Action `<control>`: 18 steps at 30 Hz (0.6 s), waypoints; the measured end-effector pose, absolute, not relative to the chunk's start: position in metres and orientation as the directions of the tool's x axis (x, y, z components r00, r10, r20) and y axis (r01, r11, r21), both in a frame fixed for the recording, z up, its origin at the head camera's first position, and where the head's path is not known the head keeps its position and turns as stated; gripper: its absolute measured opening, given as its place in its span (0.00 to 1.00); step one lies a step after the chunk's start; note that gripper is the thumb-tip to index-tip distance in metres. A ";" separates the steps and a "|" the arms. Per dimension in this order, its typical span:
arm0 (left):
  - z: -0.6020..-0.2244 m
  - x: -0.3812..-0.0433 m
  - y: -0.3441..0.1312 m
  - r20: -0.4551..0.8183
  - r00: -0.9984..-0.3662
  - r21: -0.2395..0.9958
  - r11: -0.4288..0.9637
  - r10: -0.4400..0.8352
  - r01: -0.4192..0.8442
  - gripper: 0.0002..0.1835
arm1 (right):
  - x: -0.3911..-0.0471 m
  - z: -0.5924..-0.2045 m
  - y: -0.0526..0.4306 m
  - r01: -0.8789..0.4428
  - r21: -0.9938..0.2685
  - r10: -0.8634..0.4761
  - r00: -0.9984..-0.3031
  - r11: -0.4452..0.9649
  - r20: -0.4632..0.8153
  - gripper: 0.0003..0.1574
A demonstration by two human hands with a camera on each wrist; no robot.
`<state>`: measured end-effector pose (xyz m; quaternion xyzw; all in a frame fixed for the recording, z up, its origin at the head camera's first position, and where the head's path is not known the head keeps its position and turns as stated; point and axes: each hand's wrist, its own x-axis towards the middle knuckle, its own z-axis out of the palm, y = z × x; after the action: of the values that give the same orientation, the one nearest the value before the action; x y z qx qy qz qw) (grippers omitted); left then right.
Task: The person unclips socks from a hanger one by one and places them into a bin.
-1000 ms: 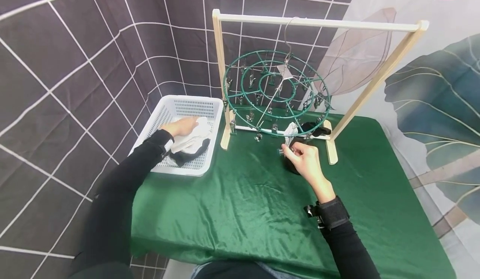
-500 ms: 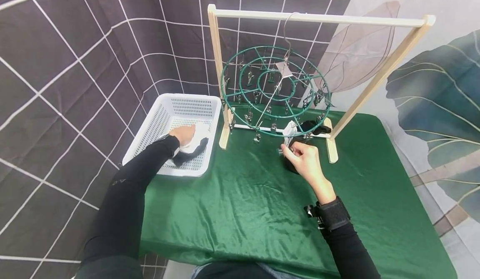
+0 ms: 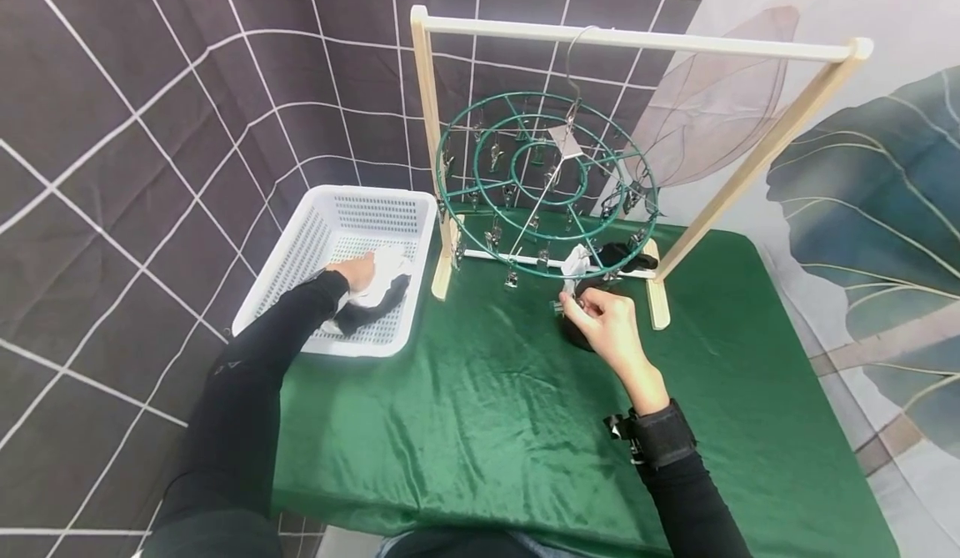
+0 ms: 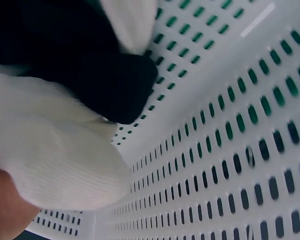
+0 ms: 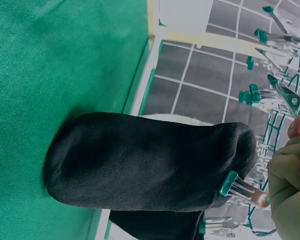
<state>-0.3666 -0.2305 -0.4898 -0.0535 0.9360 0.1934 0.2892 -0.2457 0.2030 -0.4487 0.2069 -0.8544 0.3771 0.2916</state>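
Observation:
My left hand [image 3: 356, 272] is inside the white plastic basket [image 3: 318, 199] and grips a white sock [image 3: 386, 274]. In the left wrist view the white sock [image 4: 65, 150] covers most of the fingers, and a dark sock [image 4: 110, 80] lies beside it. My right hand [image 3: 607, 320] is at the near rim of the green round drying hanger [image 3: 551, 273]. Thumb and finger pinch a metal clip [image 5: 290, 97] with green tips; no cloth shows in it. A black sock [image 5: 150, 162] hangs from another clip [image 5: 235, 187] close by.
The hanger hangs by its hook from a wooden stand [image 3: 637, 37] on a green-covered table [image 3: 480, 424]. Many clips dangle from its rings. A white sock [image 3: 576, 262] and another black sock [image 3: 630, 255] hang on the near right side. Grey grid-patterned fabric [image 3: 360, 66] stands behind.
My left hand has drawn nearer and slightly left inside the basket, over the white sock. My right hand stays at the clip. The head view has shifted slightly.

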 end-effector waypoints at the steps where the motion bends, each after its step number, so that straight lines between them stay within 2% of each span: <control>1: -0.489 -0.366 -0.230 -0.551 -0.834 0.328 0.927 0.030 -0.184 0.43 | -0.245 -0.449 0.203 -0.574 -0.524 -0.131 -0.743 0.629 0.657 0.33; 7: -0.477 -0.362 -0.229 -0.438 -0.882 0.301 0.953 0.175 0.039 0.33 | -0.245 -0.447 0.200 -0.584 -0.531 -0.124 -0.736 0.614 0.666 0.33; 10: -0.469 -0.358 -0.229 -0.391 -0.894 0.273 0.955 0.217 0.112 0.32 | -0.244 -0.446 0.198 -0.586 -0.537 -0.127 -0.738 0.607 0.662 0.33; 18: -0.444 -0.355 -0.228 -0.317 -0.917 0.226 0.958 0.244 0.177 0.25 | -0.241 -0.444 0.197 -0.569 -0.549 -0.138 -0.760 0.612 0.635 0.32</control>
<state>-0.3550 -0.2281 -0.4441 0.1079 0.9741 0.0971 0.1732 -0.2410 0.1972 -0.4439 0.2069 -0.8538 0.3887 0.2777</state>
